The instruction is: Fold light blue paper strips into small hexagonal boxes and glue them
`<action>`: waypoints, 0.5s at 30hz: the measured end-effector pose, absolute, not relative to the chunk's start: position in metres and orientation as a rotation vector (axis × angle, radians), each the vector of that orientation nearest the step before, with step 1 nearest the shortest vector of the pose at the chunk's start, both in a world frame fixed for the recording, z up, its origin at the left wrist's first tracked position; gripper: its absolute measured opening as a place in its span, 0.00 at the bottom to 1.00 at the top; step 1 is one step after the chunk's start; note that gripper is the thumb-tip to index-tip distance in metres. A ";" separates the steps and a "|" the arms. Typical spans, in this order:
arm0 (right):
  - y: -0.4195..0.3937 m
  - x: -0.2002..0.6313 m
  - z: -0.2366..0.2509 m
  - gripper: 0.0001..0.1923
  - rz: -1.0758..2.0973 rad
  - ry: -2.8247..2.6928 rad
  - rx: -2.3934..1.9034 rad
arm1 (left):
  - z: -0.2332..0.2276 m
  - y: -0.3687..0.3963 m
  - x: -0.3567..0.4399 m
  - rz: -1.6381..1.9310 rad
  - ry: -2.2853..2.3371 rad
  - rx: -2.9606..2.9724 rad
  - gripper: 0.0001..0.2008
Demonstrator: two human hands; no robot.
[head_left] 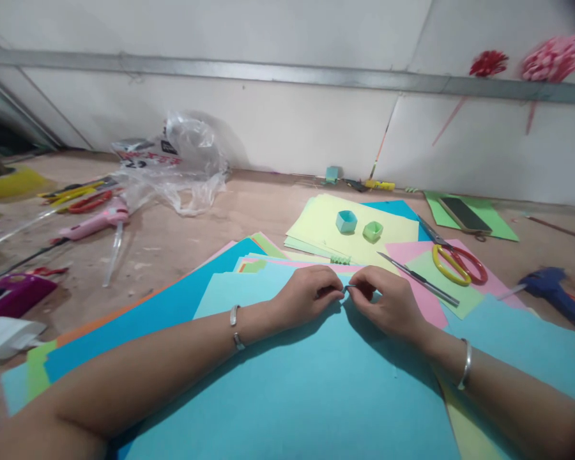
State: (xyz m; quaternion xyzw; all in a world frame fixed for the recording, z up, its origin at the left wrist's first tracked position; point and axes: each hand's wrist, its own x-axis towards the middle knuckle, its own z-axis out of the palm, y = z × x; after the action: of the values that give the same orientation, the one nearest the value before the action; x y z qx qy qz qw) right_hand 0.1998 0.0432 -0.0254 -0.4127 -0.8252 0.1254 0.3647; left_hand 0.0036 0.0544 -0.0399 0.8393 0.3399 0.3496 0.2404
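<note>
The left hand [311, 292] and right hand [388, 299] pinch a tiny strip [349, 287] over blue paper [311, 383]. Scissors [444, 243] lie to the right.

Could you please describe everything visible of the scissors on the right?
The scissors have metal-looking grey blades and plastic-looking loop handles, one yellow, one red. They lie flat, seemingly closed or nearly so, beyond the right hand, partly on a pink sheet and a pale green sheet, blades pointing away and leftward. The hand does not touch them.

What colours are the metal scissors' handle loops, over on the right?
The scissors have one yellow loop and one red loop, shown best in the head view.
</note>
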 end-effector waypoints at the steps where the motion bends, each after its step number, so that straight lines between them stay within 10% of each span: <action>1: 0.043 0.199 -0.026 0.06 0.312 -2.117 -1.079 | -0.040 0.055 0.004 0.953 0.936 2.288 0.05; 15: 0.044 0.199 -0.027 0.07 0.305 -2.110 -1.088 | -0.036 0.058 0.008 0.880 1.024 2.219 0.05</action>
State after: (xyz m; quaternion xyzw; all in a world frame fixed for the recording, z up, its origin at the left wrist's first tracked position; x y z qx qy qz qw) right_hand 0.1993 0.0436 -0.0268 -0.4233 -0.8205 0.1186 0.3654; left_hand 0.0075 0.0575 -0.0365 0.8228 0.3799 0.3264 0.2687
